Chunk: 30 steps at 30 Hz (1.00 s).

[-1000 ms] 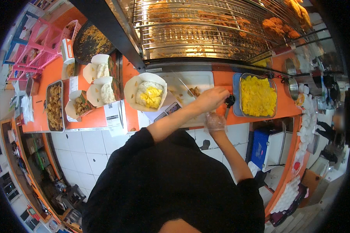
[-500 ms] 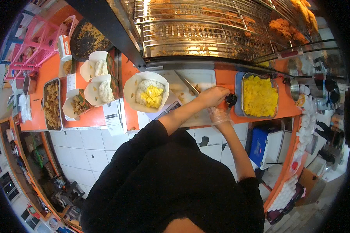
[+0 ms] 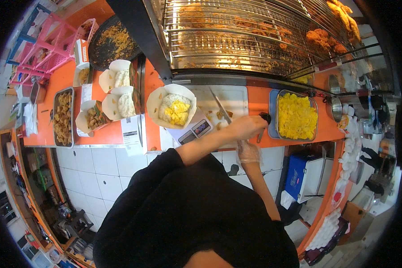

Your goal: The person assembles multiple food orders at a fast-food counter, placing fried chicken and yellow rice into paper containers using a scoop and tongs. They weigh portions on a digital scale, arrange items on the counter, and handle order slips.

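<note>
Knife (image 3: pixel 220 106) lay slanted across the white cutting board (image 3: pixel 236 96), among fried pieces — handle gripped in the left hand (image 3: pixel 245 127). Right hand (image 3: pixel 248 152), gloved, hung loosely curled just below, holding nothing. Nearby: box of rice and egg (image 3: pixel 172 107) on a scale (image 3: pixel 196 130), yellow tray (image 3: pixel 295 115) beside.

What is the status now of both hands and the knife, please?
Left hand grips the knife, blade over the white cutting board. Right hand, in a clear glove, at the counter edge, holding nothing visible. Food pieces by the blade.

bright, even light | sharp centre | strong fisheye bending | black vignette corners
</note>
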### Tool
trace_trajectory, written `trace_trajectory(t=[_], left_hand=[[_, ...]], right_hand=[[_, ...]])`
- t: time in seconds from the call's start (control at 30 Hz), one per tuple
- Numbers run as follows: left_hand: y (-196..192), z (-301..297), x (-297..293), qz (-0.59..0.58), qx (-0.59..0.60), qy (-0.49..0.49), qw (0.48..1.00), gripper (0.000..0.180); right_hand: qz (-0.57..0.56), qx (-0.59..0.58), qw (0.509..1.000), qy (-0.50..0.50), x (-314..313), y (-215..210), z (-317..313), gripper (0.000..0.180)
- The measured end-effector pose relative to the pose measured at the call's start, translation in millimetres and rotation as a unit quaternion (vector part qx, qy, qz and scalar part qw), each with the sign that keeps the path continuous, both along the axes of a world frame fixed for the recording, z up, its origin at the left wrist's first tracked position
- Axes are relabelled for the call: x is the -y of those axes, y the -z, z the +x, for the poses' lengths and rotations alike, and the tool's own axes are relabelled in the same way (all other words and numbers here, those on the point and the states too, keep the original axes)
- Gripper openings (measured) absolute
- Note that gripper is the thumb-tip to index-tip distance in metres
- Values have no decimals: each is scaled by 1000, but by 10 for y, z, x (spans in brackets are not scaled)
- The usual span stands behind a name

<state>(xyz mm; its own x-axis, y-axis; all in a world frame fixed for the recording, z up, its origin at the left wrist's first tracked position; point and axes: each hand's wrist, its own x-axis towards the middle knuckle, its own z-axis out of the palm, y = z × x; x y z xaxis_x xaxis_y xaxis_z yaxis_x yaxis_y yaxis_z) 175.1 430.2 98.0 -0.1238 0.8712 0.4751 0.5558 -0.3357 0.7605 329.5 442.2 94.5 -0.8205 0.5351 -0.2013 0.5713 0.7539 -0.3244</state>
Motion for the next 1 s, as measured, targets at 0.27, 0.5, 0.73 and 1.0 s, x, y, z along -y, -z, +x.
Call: trace_trajectory(t=[0.27, 0.5, 0.73, 1.0], left_hand=[[30, 36, 24, -98, -15, 57, 993, 12], [217, -42, -47, -126, 56, 38, 990, 17], [496, -226, -106, -76, -61, 26, 995, 16], [95, -141, 140, -69, -46, 29, 996, 15]], right_hand=[[11, -20, 1000, 0, 93, 178, 63, 15], [-2, 59, 998, 29, 131, 85, -40, 21], [9, 65, 998, 10, 66, 337, -215, 33], [87, 86, 989, -80, -221, 76, -203, 30]])
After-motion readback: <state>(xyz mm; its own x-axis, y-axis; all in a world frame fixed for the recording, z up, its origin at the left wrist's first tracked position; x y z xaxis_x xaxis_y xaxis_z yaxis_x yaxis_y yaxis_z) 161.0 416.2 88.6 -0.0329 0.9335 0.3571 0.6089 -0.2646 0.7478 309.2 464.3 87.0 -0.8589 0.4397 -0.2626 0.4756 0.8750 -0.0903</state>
